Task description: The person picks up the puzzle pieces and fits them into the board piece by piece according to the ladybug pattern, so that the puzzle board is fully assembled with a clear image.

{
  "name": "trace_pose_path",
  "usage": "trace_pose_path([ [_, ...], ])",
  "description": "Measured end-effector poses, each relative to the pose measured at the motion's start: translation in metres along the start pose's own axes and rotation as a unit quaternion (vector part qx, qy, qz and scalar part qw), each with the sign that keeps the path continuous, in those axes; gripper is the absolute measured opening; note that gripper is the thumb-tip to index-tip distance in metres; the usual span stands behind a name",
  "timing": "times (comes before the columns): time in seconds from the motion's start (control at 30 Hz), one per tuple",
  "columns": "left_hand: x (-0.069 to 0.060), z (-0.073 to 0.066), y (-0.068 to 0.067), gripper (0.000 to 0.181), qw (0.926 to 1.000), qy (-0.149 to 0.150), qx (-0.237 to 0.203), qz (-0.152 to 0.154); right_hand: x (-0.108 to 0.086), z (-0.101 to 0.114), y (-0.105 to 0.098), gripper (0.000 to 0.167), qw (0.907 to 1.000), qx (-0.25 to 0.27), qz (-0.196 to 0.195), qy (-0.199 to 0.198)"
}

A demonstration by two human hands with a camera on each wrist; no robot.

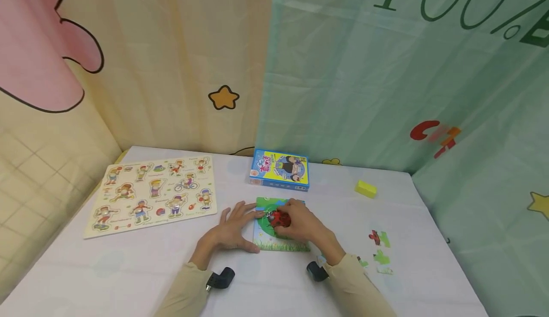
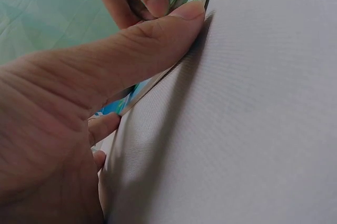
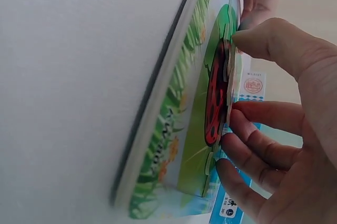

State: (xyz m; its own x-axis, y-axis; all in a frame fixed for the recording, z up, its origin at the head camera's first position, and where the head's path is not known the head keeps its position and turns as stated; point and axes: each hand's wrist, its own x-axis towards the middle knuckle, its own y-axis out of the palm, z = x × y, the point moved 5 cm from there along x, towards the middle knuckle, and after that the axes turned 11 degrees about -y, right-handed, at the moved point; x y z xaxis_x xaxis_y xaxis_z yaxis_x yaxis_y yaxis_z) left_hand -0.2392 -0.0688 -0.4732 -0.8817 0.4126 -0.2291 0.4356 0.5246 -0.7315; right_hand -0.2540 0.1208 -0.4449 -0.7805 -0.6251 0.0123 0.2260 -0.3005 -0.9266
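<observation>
**Left hand [image 1: 231, 229] and right hand [image 1: 305, 222] at one ladybird puzzle [image 1: 283, 246]**

Behind everything hangs a green curtain [image 1: 343, 69] printed "100%". One white table [image 1: 261, 288] carries the rest. Largest on it is one picture board [image 1: 142, 190] showing eleven figures; its captions are too small to read. Next, one box [image 1: 283, 167] bears large Chinese characters, 真 and 话 among them. The ladybird puzzle lies flat before it, between the hands; its small printed code is unclear. The left hand's fingers are spread, thumb and fingertips touching the puzzle's edge. The right hand pinches the ladybird piece [image 3: 215, 103] over the puzzle between thumb and fingers. One yellow block [image 1: 366, 189] and several loose pieces [image 1: 381, 257], some partly hidden by a sleeve [image 1: 356, 283], lie rightward.
</observation>
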Motion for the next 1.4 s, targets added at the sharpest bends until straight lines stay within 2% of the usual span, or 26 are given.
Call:
trace_pose_path([
  [0.17,0.0002,-0.0003,0.0018,0.087,0.9999,0.013,0.007,0.0,-0.0012,0.0009,-0.0012,0.059,0.9997,-0.024,0.0,0.001],
  [0.4,-0.0013,0.0002,0.0004,0.088,0.9999,0.008,0.007,0.003,-0.0024,0.0035,-0.0028,0.059,0.9992,-0.032,0.021,0.013],
  [0.6,-0.0011,-0.0001,-0.0009,0.088,1.0,0.007,0.005,0.002,0.001,0.0004,-0.0032,0.057,0.9989,-0.04,0.019,0.017],
  [0.73,0.001,0.0008,0.0,0.087,1.0,0.006,0.006,0.002,0.001,-0.0005,-0.0029,0.06,0.9985,-0.048,0.011,0.024],
  [0.9,0.001,0.0019,0.0008,0.087,0.9999,0.003,0.01,0.002,-0.0026,0.0018,-0.0016,0.067,0.9986,-0.041,0.02,0.027],
  [1.07,0.0013,0.0024,0.001,0.087,0.9999,-0.001,0.014,0.002,-0.0038,0.0019,-0.0005,0.067,0.9991,-0.032,0.024,0.012],
  [1.4,0.0009,0.0021,0.0,0.087,0.9999,-0.002,0.013,0.005,-0.0026,0.0082,0.0042,0.042,0.9981,-0.039,0.013,-0.047],
])
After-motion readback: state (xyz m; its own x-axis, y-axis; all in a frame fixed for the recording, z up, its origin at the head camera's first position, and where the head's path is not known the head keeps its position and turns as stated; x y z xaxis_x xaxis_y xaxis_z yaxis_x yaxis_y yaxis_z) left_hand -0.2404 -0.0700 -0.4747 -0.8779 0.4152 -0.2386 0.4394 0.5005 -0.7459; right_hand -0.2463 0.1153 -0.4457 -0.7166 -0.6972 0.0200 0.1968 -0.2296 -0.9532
